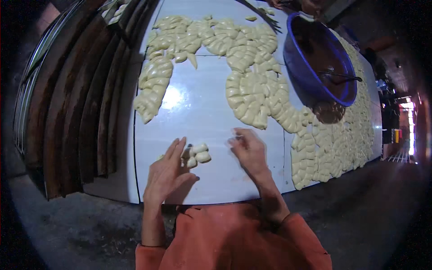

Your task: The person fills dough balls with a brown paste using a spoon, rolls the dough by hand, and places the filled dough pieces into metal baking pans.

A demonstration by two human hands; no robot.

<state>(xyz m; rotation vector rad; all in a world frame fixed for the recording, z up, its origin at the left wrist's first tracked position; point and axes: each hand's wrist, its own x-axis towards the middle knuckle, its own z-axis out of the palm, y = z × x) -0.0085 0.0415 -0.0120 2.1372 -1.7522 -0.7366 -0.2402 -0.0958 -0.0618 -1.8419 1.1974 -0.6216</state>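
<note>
Can see a cluster of pale dough pieces [203,156] on the white surface [198,101] beside the spread left hand [165,174]. Cannot tell the grip of the blurred, curled right hand [250,150]. Beyond, see packed dough [249,95] and a blue basin [299,74].

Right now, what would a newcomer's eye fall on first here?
Probably the pale dough-like pieces, massed in clusters across the white table. Next, the big blue basin toward the far right, brown inside. Nearest, the left hand is beside a small cluster, the right hand apart from it.
</note>
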